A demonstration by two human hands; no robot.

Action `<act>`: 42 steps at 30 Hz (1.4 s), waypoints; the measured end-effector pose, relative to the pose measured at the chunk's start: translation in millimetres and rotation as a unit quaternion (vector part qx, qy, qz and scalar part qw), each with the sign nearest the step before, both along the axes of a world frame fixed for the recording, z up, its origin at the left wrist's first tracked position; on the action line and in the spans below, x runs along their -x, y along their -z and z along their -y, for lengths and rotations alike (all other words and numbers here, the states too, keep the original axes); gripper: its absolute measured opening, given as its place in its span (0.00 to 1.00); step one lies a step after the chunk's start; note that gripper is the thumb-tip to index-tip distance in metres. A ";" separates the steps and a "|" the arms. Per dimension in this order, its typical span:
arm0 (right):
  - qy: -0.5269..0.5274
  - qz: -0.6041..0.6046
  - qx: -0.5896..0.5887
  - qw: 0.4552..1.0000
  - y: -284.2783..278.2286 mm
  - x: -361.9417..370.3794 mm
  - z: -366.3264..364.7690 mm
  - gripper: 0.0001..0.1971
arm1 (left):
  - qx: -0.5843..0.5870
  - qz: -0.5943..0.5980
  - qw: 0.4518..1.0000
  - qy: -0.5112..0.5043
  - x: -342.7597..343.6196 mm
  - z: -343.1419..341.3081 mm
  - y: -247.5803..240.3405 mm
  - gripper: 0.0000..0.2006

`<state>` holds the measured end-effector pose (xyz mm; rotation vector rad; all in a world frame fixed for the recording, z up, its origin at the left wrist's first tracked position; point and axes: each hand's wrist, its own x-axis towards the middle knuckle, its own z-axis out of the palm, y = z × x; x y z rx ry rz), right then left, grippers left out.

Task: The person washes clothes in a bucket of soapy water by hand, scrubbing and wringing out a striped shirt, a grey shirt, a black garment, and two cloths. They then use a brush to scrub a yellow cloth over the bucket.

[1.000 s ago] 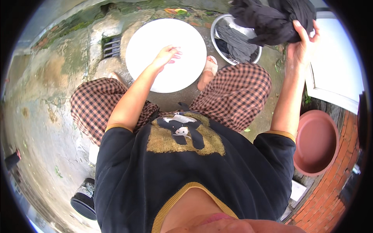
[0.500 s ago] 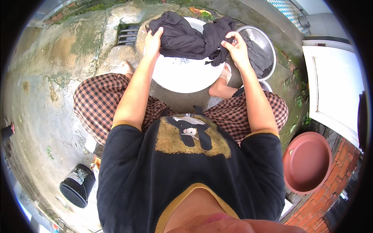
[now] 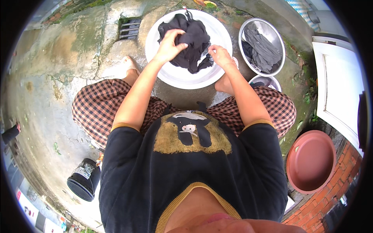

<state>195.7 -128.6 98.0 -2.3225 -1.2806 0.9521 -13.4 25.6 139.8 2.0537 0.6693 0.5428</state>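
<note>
Some dark cloth [image 3: 196,37] in white basin [image 3: 187,81] — left hand [image 3: 169,47], fingers spread; right hand [image 3: 222,57] — fingers' hold unclear.

Stained concrete floor [image 3: 54,108], white basin [image 3: 175,79], metal bowl [image 3: 273,35], black bucket [image 3: 82,181] on it

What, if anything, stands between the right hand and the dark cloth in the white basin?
Nothing visible: the right hand is at the right edge of the dark cloth, over the white basin. I cannot tell whether its fingers touch the cloth.
</note>
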 end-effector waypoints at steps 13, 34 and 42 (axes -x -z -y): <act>-0.059 0.130 0.020 0.989 47.4 76.7 -15.9 0.39 | -0.084 -0.525 0.845 0.054 7.6 66.8 85.0 0.51; -0.114 -0.025 0.359 0.926 118.2 7.7 -93.0 0.26 | 0.160 -0.482 0.848 0.154 -14.5 7.8 241.9 0.13; -0.041 -0.124 -0.093 0.987 79.5 -1.5 -96.7 0.29 | 0.102 -0.232 0.958 -0.132 -9.5 27.6 180.1 0.26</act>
